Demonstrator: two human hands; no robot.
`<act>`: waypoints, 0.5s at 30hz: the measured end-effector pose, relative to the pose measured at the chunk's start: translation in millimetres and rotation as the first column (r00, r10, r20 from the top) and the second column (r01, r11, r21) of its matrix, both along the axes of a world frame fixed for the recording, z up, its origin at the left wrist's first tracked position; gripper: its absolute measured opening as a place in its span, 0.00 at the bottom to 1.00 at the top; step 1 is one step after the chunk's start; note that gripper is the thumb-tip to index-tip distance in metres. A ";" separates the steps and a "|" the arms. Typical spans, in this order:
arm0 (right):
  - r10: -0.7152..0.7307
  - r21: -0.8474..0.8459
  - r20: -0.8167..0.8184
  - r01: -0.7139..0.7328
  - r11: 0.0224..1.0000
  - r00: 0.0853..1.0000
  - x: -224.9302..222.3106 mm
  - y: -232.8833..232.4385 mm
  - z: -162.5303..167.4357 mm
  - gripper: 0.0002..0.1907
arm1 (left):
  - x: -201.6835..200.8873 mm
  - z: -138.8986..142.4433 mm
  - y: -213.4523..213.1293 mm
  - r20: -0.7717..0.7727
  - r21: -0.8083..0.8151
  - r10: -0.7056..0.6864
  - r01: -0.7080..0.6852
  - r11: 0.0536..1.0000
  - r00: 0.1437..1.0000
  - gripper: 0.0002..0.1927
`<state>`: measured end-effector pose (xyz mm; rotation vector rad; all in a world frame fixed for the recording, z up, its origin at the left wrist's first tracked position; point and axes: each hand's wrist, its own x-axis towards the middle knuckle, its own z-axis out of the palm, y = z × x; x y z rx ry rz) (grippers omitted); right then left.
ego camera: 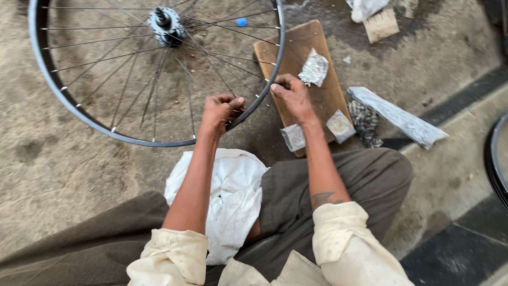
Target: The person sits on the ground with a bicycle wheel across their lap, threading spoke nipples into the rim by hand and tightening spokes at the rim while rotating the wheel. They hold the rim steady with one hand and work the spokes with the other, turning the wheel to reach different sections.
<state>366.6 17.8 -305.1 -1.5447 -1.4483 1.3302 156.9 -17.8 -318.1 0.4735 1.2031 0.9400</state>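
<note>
A bicycle wheel lies flat on the ground, its dark rim (79,114) strung with thin spokes running to a metal hub (165,24). My left hand (219,111) is closed on the near right part of the rim, pinching at a spoke end. At the rim's outer edge, my right hand (291,95) has its fingers curled on the rim or a small part I cannot make out. A white cloth bag (227,196) rests on my lap between my forearms.
A wooden board (296,47) lies right of the wheel with small crumpled foil packets (315,68) on it. A long wrapped bundle (397,116) and a chain-like heap (365,122) sit further right. A small blue cap (241,21) lies inside the wheel. Another rim (495,164) shows at the right edge.
</note>
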 end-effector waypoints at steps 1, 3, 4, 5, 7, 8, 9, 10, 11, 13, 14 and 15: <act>0.081 -0.004 0.166 -0.082 0.997 0.983 18.2 4.7 2.6 0.12 | 1.1 0.5 0.3 -0.006 0.021 0.011 -0.011 1.000 1.000 0.08; 0.190 -0.023 0.553 -0.213 0.977 0.811 55.0 9.6 9.0 0.12 | 3.5 2.3 0.1 -0.012 0.018 0.042 -0.042 0.999 0.999 0.07; 0.195 -0.030 0.746 -0.260 0.965 0.637 74.7 10.1 12.1 0.12 | 4.6 3.7 0.6 -0.011 0.003 0.058 -0.058 0.998 0.998 0.07; 0.219 -0.127 0.780 -0.195 0.973 0.586 87.0 8.6 10.7 0.12 | 5.7 5.4 2.3 -0.011 -0.007 0.077 -0.077 0.997 0.997 0.07; 0.284 -0.302 0.826 -0.045 0.952 0.487 103.5 1.3 5.2 0.13 | 6.8 9.3 4.3 0.049 -0.018 0.094 -0.093 0.995 0.994 0.07; 0.284 -0.313 0.830 -0.021 0.949 0.480 107.6 -3.1 1.9 0.13 | 7.8 11.3 5.2 0.077 -0.021 0.104 -0.103 0.994 0.992 0.07; 0.287 -0.324 0.832 -0.003 0.946 0.476 107.9 -7.9 -2.0 0.14 | 7.7 13.0 7.1 0.062 -0.013 0.095 -0.094 0.995 0.994 0.07; 0.295 -0.342 0.830 0.013 0.940 0.472 105.9 -12.6 -5.6 0.15 | 8.3 14.5 8.7 0.046 -0.012 0.088 -0.087 0.996 0.995 0.08; 0.283 -0.323 0.840 0.007 0.946 0.463 103.2 -15.7 -7.7 0.14 | 8.2 15.6 8.8 0.027 -0.015 0.080 -0.080 0.997 0.996 0.09; 0.249 -0.273 0.861 -0.009 0.962 0.443 96.1 -19.0 -8.7 0.13 | 9.4 17.7 10.3 0.016 -0.011 0.087 -0.087 0.996 0.996 0.09; 0.251 -0.274 0.861 -0.012 0.962 0.443 92.6 -19.1 -7.9 0.13 | 9.9 18.7 12.5 0.013 0.002 0.092 -0.092 0.996 0.996 0.09; 0.252 -0.275 0.861 -0.013 0.961 0.442 89.1 -19.3 -6.6 0.14 | 10.2 19.8 14.8 0.014 -0.006 0.089 -0.089 0.996 0.996 0.09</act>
